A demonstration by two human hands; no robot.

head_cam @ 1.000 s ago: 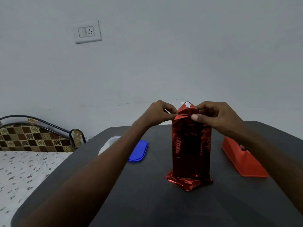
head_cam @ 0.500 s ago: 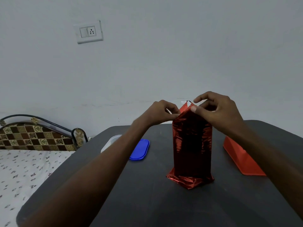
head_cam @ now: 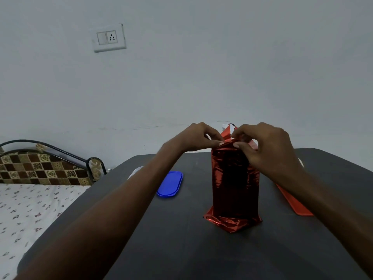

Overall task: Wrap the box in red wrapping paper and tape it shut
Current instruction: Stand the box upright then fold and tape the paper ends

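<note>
Standing upright mid-table [head_cam: 181, 249]: wrapped box [head_cam: 235, 184], long axis vertical. Left hand [head_cam: 195, 137] and right hand [head_cam: 268, 150] pinch red paper [head_cam: 227, 134] at its top; right nearer.

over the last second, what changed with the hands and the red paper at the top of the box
The right hand opened its fingers, lifted off the top fold, then curled down again and pinches the red wrapping paper at the top. The left hand kept its pinch on the left top edge. The wrapped box stayed upright on the table; the blue lid did not move.
</note>
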